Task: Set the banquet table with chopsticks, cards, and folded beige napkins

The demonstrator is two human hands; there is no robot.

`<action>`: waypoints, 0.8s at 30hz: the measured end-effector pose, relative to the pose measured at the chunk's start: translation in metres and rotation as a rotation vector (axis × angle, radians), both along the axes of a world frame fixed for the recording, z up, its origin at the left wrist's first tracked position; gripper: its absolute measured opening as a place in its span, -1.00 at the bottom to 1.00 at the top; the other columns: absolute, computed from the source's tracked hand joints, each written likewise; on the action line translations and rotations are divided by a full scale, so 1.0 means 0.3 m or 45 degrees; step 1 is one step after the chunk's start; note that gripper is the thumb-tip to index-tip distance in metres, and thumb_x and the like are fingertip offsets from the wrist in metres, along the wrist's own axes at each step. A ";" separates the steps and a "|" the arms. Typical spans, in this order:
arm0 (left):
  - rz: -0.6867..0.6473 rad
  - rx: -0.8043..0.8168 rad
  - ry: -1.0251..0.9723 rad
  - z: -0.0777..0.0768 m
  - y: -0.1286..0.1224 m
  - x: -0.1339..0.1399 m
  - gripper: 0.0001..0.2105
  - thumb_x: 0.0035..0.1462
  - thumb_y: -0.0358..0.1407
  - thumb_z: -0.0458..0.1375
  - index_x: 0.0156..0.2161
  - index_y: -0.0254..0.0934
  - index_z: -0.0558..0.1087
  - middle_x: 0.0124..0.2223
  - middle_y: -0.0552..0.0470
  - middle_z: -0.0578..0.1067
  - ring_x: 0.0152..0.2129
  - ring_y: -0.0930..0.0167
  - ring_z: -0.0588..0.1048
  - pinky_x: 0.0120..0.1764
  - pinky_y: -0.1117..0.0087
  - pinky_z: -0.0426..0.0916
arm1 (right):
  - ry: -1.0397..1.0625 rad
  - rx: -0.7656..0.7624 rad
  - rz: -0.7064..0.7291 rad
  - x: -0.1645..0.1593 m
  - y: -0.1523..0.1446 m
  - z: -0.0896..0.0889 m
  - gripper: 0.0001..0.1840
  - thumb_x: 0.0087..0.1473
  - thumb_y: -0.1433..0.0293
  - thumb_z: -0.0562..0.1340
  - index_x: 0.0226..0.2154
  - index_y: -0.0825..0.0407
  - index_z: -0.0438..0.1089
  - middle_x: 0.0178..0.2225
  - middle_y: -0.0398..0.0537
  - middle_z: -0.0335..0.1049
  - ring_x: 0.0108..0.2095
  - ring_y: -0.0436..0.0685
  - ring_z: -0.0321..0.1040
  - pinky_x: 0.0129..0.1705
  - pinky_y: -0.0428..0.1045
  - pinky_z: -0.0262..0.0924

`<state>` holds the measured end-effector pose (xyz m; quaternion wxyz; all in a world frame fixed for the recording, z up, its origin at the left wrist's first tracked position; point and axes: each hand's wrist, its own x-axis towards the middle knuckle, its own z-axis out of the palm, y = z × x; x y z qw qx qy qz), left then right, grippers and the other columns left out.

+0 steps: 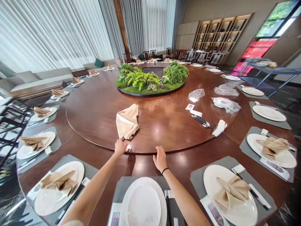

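Note:
My left hand (120, 146) is at the near rim of the round wooden turntable (164, 131), fingers stretched forward. Its fingertips meet the lower edge of a beige cloth napkin (128, 121); whether they touch it I cannot tell. The napkin lies loosely folded on the turntable. My right hand (160, 159), with a dark band at the wrist, reaches over the same rim with its fingers apart and holds nothing. Between my forearms, nearest me, a small white plate (144, 204) sits on a larger white plate (124, 197) without a napkin.
Place settings with folded napkins (232, 193) (60, 183) ring the table. A moss-and-shrub centrepiece (150, 80) stands mid-turntable. To the right lie clear plastic bags (227, 105), dark chopsticks (201, 121) and white packets (196, 113). A blue-grey cart (270, 72) stands beyond.

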<state>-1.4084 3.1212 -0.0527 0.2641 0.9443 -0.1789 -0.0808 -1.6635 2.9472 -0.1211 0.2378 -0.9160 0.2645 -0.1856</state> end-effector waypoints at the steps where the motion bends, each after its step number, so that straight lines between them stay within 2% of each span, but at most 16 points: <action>1: 0.060 0.014 -0.024 -0.019 -0.006 0.044 -0.53 0.00 -0.26 0.08 0.04 -0.41 0.27 0.10 -0.37 0.33 0.10 0.06 0.29 0.09 0.05 0.16 | 0.058 -0.017 -0.058 0.055 -0.025 -0.010 -0.40 0.10 0.41 0.05 0.21 0.13 0.09 0.25 0.17 0.03 0.32 0.25 -0.21 0.28 0.21 -0.17; 4: 0.176 0.013 -0.068 -0.065 -0.026 0.155 -0.51 -0.05 -0.24 0.13 0.00 -0.46 0.29 0.04 -0.48 0.34 0.03 -0.07 0.33 -0.02 -0.02 0.23 | 0.232 -0.020 -0.168 0.141 -0.073 -0.062 -0.42 0.14 0.32 0.03 0.21 0.07 0.11 0.31 0.11 -0.05 0.35 0.26 -0.28 0.29 0.24 -0.25; 7: 0.210 -0.043 -0.085 -0.069 -0.032 0.260 -0.80 0.02 -0.28 0.06 -0.24 -0.31 0.38 -0.24 -0.28 0.48 -0.20 0.01 0.48 -0.20 0.09 0.34 | 0.311 -0.036 -0.172 0.144 -0.081 -0.121 -0.45 0.15 0.28 0.02 0.20 -0.06 0.15 0.33 -0.01 -0.10 0.36 0.21 -0.30 0.31 0.22 -0.34; 8: 0.224 -0.077 -0.099 -0.052 -0.032 0.296 -0.85 0.09 -0.29 -0.01 -0.30 -0.27 0.37 -0.30 -0.23 0.48 -0.26 0.06 0.50 -0.25 0.14 0.35 | 0.324 -0.028 -0.172 0.138 -0.080 -0.131 -0.45 0.15 0.27 0.03 0.20 -0.10 0.15 0.33 -0.04 -0.11 0.36 0.19 -0.31 0.32 0.21 -0.36; 10: 0.261 -0.157 -0.145 0.021 -0.036 0.366 -0.75 0.20 -0.30 -0.18 -0.30 -0.24 0.34 -0.31 -0.18 0.47 -0.28 0.14 0.50 -0.29 0.21 0.35 | 0.352 0.039 -0.193 0.133 -0.080 -0.121 -0.45 0.13 0.27 0.06 0.20 -0.13 0.15 0.34 -0.07 -0.11 0.36 0.17 -0.32 0.32 0.19 -0.40; 12: 0.274 -0.287 -0.244 0.150 -0.047 0.412 -0.67 0.27 -0.27 -0.29 -0.22 -0.24 0.32 -0.23 -0.18 0.47 -0.23 0.21 0.48 -0.26 0.27 0.35 | 0.399 0.195 -0.232 0.155 -0.079 -0.061 -0.42 0.08 0.26 0.13 0.18 -0.13 0.17 0.33 -0.04 -0.09 0.36 0.22 -0.30 0.32 0.22 -0.40; 14: 0.187 -0.507 -0.416 0.323 -0.063 0.409 -0.68 0.29 -0.20 -0.27 -0.16 -0.24 0.31 -0.22 -0.11 0.48 -0.26 0.29 0.47 -0.26 0.35 0.33 | 0.365 0.416 -0.250 0.219 -0.062 0.055 -0.35 0.04 0.21 0.18 0.19 -0.07 0.14 0.29 0.06 -0.03 0.33 0.27 -0.20 0.30 0.24 -0.30; 15: 0.063 -0.618 -0.505 0.418 -0.072 0.384 -0.70 0.29 -0.18 -0.21 -0.15 -0.22 0.32 -0.25 -0.07 0.49 -0.32 0.33 0.47 -0.28 0.38 0.32 | 0.288 0.517 -0.224 0.268 -0.043 0.131 -0.30 0.03 0.18 0.20 0.21 -0.03 0.10 0.27 0.12 0.00 0.31 0.29 -0.13 0.28 0.24 -0.22; 16: -0.109 -0.670 -0.563 0.514 -0.081 0.345 -0.72 0.28 -0.17 -0.16 -0.15 -0.21 0.35 -0.28 -0.03 0.50 -0.37 0.36 0.47 -0.30 0.41 0.31 | 0.136 0.578 -0.149 0.325 -0.017 0.219 -0.25 0.05 0.15 0.20 0.24 0.02 0.04 0.25 0.18 0.03 0.29 0.27 -0.06 0.26 0.20 -0.14; 17: -0.350 -0.655 -0.585 0.607 -0.089 0.292 -0.75 0.26 -0.17 -0.11 -0.17 -0.20 0.38 -0.30 -0.01 0.51 -0.41 0.39 0.46 -0.32 0.44 0.30 | -0.075 0.561 -0.025 0.386 0.016 0.313 -0.19 0.03 0.15 0.22 0.25 0.05 -0.02 0.26 0.20 0.01 0.27 0.25 -0.03 0.24 0.16 -0.08; 19: -0.763 -0.486 -0.617 0.773 -0.096 0.164 -0.78 0.22 -0.19 -0.03 -0.25 -0.18 0.43 -0.37 0.03 0.52 -0.49 0.42 0.43 -0.37 0.46 0.26 | -0.416 0.495 0.263 0.502 0.088 0.513 -0.08 -0.08 0.19 0.33 0.25 0.03 -0.04 0.22 0.16 0.07 0.19 0.23 0.10 0.14 0.11 0.09; 20: -0.913 -0.423 -0.631 0.844 -0.090 0.098 -0.79 0.21 -0.21 -0.01 -0.29 -0.19 0.45 -0.42 0.05 0.51 -0.52 0.42 0.42 -0.40 0.47 0.25 | -0.519 0.464 0.358 0.546 0.121 0.611 -0.15 -0.09 0.23 0.34 0.21 0.02 0.05 0.15 0.11 0.19 0.09 0.20 0.22 0.05 0.07 0.18; 22: -1.098 -0.378 -0.638 0.968 -0.044 -0.018 -0.79 0.20 -0.24 -0.01 -0.32 -0.20 0.46 -0.46 0.08 0.50 -0.55 0.45 0.40 -0.42 0.50 0.23 | -0.595 0.350 0.392 0.580 0.166 0.787 -0.62 0.01 0.38 0.22 -0.07 0.05 0.33 -0.15 -0.02 0.41 -0.17 0.11 0.35 -0.12 -0.02 0.24; 23: -1.111 -0.406 -0.651 1.022 -0.002 -0.061 -0.79 0.19 -0.24 0.00 -0.32 -0.20 0.47 -0.46 0.09 0.50 -0.56 0.47 0.39 -0.43 0.52 0.23 | -0.613 0.301 0.353 0.566 0.174 0.863 -0.76 0.02 0.45 0.17 -0.19 0.05 0.38 -0.26 -0.07 0.43 -0.25 0.07 0.35 -0.18 -0.05 0.23; 24: -1.069 -0.455 -0.675 1.073 0.053 -0.092 -0.80 0.19 -0.24 0.01 -0.31 -0.21 0.47 -0.45 0.11 0.50 -0.56 0.49 0.38 -0.44 0.54 0.23 | -0.623 0.267 0.316 0.531 0.172 0.929 -0.81 0.01 0.50 0.13 -0.28 0.06 0.40 -0.32 -0.10 0.43 -0.31 0.04 0.34 -0.23 -0.08 0.21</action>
